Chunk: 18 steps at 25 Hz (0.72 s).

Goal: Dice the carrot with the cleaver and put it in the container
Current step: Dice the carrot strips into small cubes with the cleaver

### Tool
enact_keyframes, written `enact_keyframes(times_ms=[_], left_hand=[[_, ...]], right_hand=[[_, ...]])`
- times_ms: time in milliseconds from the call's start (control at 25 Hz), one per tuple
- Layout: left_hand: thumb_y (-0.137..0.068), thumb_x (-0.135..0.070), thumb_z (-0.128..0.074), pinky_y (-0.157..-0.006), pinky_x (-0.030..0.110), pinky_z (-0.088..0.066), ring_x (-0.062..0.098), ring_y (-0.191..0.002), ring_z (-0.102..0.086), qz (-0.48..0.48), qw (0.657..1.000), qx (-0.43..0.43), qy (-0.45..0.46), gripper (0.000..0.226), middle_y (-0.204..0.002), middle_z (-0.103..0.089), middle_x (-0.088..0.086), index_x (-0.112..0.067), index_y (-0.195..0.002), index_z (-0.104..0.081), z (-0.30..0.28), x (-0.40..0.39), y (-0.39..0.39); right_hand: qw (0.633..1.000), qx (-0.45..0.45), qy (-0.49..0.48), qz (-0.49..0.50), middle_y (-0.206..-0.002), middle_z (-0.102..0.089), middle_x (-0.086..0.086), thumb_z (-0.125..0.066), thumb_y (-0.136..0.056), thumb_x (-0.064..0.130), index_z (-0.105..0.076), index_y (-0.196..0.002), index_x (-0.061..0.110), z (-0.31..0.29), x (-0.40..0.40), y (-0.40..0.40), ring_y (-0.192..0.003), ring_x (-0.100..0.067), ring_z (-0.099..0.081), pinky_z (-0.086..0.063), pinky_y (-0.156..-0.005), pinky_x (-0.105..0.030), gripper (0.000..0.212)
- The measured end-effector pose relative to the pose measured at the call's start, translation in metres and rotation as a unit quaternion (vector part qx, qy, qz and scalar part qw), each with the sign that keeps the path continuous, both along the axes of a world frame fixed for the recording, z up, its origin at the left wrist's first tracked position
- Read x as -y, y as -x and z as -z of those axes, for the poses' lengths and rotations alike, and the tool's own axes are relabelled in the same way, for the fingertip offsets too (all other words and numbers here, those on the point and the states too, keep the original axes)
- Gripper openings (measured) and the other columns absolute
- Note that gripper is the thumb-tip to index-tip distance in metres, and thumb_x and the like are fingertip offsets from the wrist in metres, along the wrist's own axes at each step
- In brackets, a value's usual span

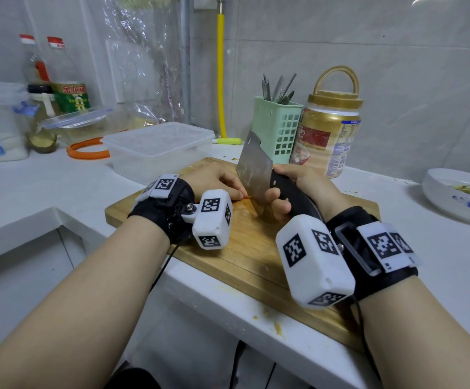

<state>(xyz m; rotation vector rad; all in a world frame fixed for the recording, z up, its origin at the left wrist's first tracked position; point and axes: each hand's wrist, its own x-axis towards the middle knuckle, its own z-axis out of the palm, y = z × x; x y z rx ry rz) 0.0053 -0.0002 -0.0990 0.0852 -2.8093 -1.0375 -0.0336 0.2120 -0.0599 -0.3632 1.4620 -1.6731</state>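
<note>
At the left of the worktop, behind the board, the clear plastic container (158, 148) sat lidless, and I could see no carrot in it. On the wooden cutting board (245, 248) my left hand (214, 179) had its fingers curled down, pinning the carrot (246, 197); only a thin orange sliver showed at the fingertips, the rest hidden under the hand. Just right of it the cleaver (253, 169) stood blade-down against that sliver, my right hand (298, 189) wrapped tight round the black handle. I judged the dicing was in hand, nothing yet transferred. The next cut called for inching the left fingertips back and keeping the blade upright and clear of them.
</note>
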Motion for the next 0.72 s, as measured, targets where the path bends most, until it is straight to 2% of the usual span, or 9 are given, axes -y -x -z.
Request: enact_keyframes(times_ms=[120,280,360,520,720], left_hand=[[-0.083,-0.028,-0.074,-0.095,0.038,-0.051,0.009,-0.095,-0.065,-0.014,1.000,0.003,-0.009,0.013,-0.089,-0.073,-0.016,-0.040,-0.078,-0.076,-0.0010,-0.0007,0.0001],[-0.082,-0.020,-0.073,-0.075,0.028,-0.047,0.003,-0.075,-0.060,-0.029,0.999,0.017,-0.034,0.015,-0.071,-0.068,-0.020,-0.034,-0.082,-0.077,-0.0035,-0.0029,-0.0020],[-0.082,-0.015,-0.075,-0.076,0.026,-0.047,0.002,-0.075,-0.061,-0.032,0.998,0.007,-0.056,0.015,-0.074,-0.071,-0.017,-0.029,-0.083,-0.078,-0.0033,-0.0044,-0.0027],[-0.079,-0.017,-0.078,-0.091,0.028,-0.051,0.006,-0.093,-0.067,-0.034,0.997,-0.009,-0.066,0.014,-0.090,-0.075,-0.014,-0.032,-0.081,-0.079,-0.0018,-0.0022,-0.0030],[-0.080,-0.019,-0.078,-0.092,0.030,-0.050,0.008,-0.091,-0.066,-0.023,0.998,0.004,-0.061,0.015,-0.090,-0.075,-0.013,-0.034,-0.082,-0.079,-0.0015,-0.0013,-0.0013]], right_hand=[[1.000,-0.003,0.001,0.013,-0.056,-0.043,-0.006,-0.047,-0.098,0.030,-0.039,-0.104,0.013,-0.0003,0.0045,-0.0011,-0.029,-0.014,-0.038,-0.032,-0.033,-0.014,0.020],[1.000,0.010,0.020,0.009,-0.055,-0.044,-0.005,-0.046,-0.098,0.031,-0.040,-0.103,0.014,0.0041,0.0034,0.0018,-0.029,-0.014,-0.037,-0.032,-0.034,-0.014,0.019],[0.999,0.029,0.036,0.010,-0.054,-0.044,-0.004,-0.046,-0.098,0.032,-0.039,-0.100,0.013,0.0066,0.0013,0.0032,-0.030,-0.013,-0.037,-0.032,-0.035,-0.013,0.020],[0.997,0.037,0.060,0.038,-0.055,-0.043,-0.006,-0.047,-0.098,0.030,-0.036,-0.107,0.014,0.0078,0.0011,0.0035,-0.030,-0.014,-0.037,-0.032,-0.034,-0.013,0.022],[0.995,0.029,0.084,0.046,-0.053,-0.044,-0.006,-0.047,-0.098,0.031,-0.040,-0.099,0.014,0.0052,-0.0007,0.0016,-0.029,-0.014,-0.036,-0.032,-0.036,-0.012,0.018]])
